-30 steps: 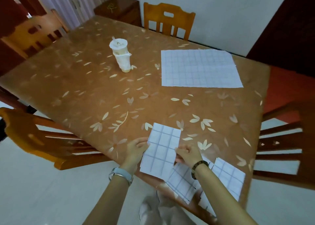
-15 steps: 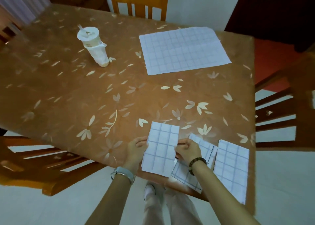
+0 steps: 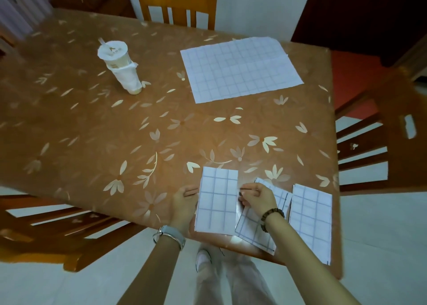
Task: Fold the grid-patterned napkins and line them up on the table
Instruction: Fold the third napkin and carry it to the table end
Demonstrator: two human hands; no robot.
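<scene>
Brown floral covering spreads over the desk (image 3: 92, 131), and three folded grid-patterned napkins sit in a row along its near edge. The left folded napkin (image 3: 217, 203) lies upright and square to the edge. The left hand (image 3: 184, 203) rests against that napkin's left edge with its fingers fairly straight, grasping nothing that I can see. The right hand (image 3: 256, 198) is curled, its fingertips pinching the same napkin's right edge near the top. Under that wrist, the middle folded napkin (image 3: 254, 230) lies tilted, its near corner hanging past the desk edge. Just beside it, the right folded napkin (image 3: 310, 219) lies flat, close to the desk's near right corner. Well apart, at the far right, an unfolded napkin (image 3: 240, 71) lies spread open. At the far left stands a cup (image 3: 120, 66) wrapped in white, with a straw. Wooden chairs stand on the far side (image 3: 175, 4) and the right side (image 3: 392, 131).
</scene>
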